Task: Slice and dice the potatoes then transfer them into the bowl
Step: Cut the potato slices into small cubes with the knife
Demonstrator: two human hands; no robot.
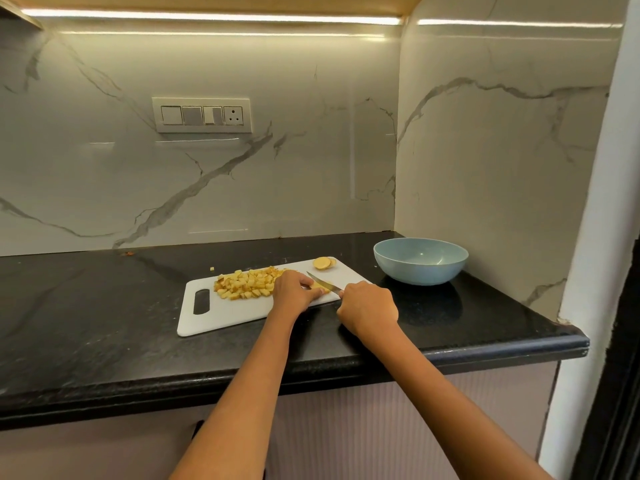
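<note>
Black stone counter under a marble-look wall, lit from a strip above; white cutting board [221,313] lies at centre frame.

Grip: right hand [369,308] is curled round the knife [323,283] handle, handle hidden inside the fist; blade runs up and left, tip toward the far side of the board. Left hand [294,289] sits just left of the blade, fingers curled down over a small potato piece [320,290], pinning it to the board; blade touches or nearly touches that piece, cannot tell which.

Outward: pile of diced potato [244,284] lies left of the left hand, upper middle of the board; uncut potato slices [324,263] rest at the board's far right corner; blue bowl [420,259] stands off the board, right of centre, looks empty.

Step in hand, by judgement: dicing, well along; transfer not begun. Next move calls for a downward cut close to the fingertips, knuckles kept back; then the far slices.

Pose: both forearms reach in from lower frame, wrists low over the counter.
</note>
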